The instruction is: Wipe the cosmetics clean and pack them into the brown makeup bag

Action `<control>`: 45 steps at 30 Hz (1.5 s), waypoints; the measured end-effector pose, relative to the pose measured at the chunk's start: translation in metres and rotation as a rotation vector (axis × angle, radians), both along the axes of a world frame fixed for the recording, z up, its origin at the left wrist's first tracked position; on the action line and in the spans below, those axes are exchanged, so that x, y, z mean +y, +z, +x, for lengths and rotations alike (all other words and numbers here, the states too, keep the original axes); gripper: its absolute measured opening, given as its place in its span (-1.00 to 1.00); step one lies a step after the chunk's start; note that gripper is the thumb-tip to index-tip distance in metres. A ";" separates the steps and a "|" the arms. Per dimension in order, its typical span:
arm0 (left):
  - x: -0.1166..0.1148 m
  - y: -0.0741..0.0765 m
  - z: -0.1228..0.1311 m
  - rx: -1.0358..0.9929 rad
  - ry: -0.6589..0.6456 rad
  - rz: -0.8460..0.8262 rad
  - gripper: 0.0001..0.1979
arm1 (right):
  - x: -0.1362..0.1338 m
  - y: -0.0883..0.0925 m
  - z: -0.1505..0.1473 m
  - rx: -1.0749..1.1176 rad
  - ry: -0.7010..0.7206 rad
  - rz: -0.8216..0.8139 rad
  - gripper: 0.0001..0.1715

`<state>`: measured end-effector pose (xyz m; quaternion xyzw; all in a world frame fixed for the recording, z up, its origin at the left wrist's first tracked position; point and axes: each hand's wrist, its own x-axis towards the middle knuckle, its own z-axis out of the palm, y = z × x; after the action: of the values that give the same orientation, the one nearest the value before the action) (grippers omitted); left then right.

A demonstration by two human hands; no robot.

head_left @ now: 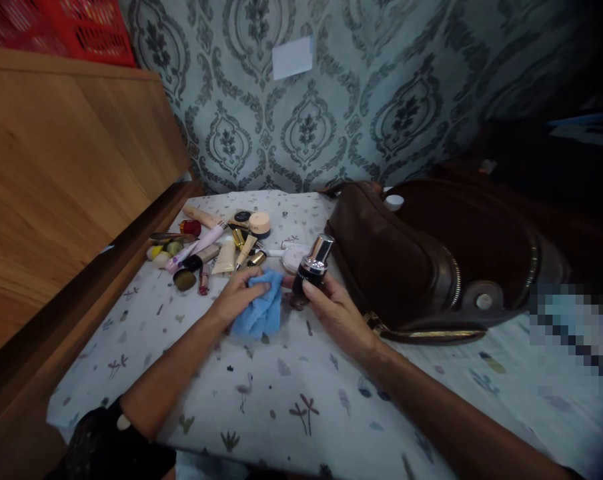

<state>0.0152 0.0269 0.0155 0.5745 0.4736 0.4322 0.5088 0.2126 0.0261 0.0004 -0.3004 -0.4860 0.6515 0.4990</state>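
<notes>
The right hand is gripping the dark silver-capped bottle low over the patterned sheet, fingers wrapped round its base. The left hand is pinching a blue cloth just beside it. The other cosmetics are lying heaped outside the open brown bag.

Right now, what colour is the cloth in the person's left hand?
Light blue. The head view shows the cloth in the left hand best.
</notes>
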 end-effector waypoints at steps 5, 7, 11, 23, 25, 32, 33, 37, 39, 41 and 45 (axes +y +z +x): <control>-0.003 0.008 -0.001 -0.046 0.096 0.102 -0.83 | -0.006 0.006 0.000 -0.043 0.128 -0.073 -0.49; -0.009 0.011 0.003 -0.125 -0.005 0.067 -0.65 | -0.008 0.008 -0.001 -0.062 0.179 -0.063 -0.49; -0.019 0.015 0.008 -0.277 -0.176 0.007 -0.40 | -0.010 0.009 -0.002 -0.062 0.313 -0.069 -0.49; -0.017 0.006 0.015 -0.261 -0.053 0.022 -0.47 | -0.008 0.010 0.002 -0.433 0.132 0.305 -0.57; -0.016 0.004 0.015 -0.249 -0.035 0.020 -0.46 | -0.009 0.008 0.003 -0.524 0.035 0.411 -0.60; -0.013 0.001 0.014 -0.273 -0.042 0.028 -0.47 | -0.012 -0.005 0.003 -0.638 -0.065 0.460 -0.35; -0.012 0.001 0.014 -0.282 -0.039 0.015 -0.46 | -0.012 -0.006 0.002 -0.632 -0.076 0.445 -0.33; -0.013 0.001 0.013 -0.341 -0.006 -0.034 -0.44 | -0.011 -0.003 0.000 -0.527 -0.116 0.421 -0.58; -0.013 0.002 0.012 -0.370 -0.011 -0.051 -0.45 | -0.011 0.002 0.000 -0.439 -0.066 0.393 -0.62; -0.012 0.002 0.011 -0.389 -0.036 -0.072 -0.46 | -0.010 0.007 0.001 -0.343 0.078 0.286 -0.60; -0.012 0.001 0.007 -0.415 -0.106 -0.119 -0.43 | -0.009 0.009 0.002 -0.192 0.326 0.051 -0.49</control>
<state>0.0224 0.0147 0.0164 0.4661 0.3525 0.4851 0.6504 0.2151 0.0173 0.0092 -0.2655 -0.5902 0.6796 0.3456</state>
